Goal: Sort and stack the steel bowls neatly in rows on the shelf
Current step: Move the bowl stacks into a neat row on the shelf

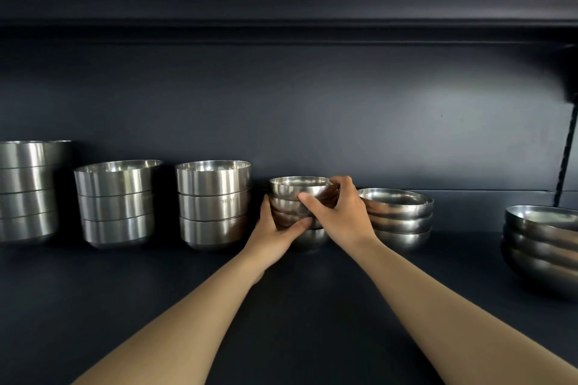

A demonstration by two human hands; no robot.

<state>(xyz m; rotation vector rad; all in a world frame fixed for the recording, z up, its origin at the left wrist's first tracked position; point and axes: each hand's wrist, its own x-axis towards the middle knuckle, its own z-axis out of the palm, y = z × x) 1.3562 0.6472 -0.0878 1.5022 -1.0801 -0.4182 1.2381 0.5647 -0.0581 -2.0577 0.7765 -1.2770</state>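
A dark shelf (312,306) is seen, backed by a dark wall (281,103) under a dark upper ledge (281,22). Six stacks of steel bowls are ranged along it: three straight-sided stacks (212,203) at the left, a small round stack (297,212) in the middle, a wider shallow stack (400,219) just beside it, and another round stack (541,244) at the far right, nearer the front edge. The small stack is gripped by both hands: its lower bowls are clasped by the curled left hand (275,234), while its top bowl (298,187) is pinched at the rim by the right hand (341,212), thumb in front, fingers over the far side.
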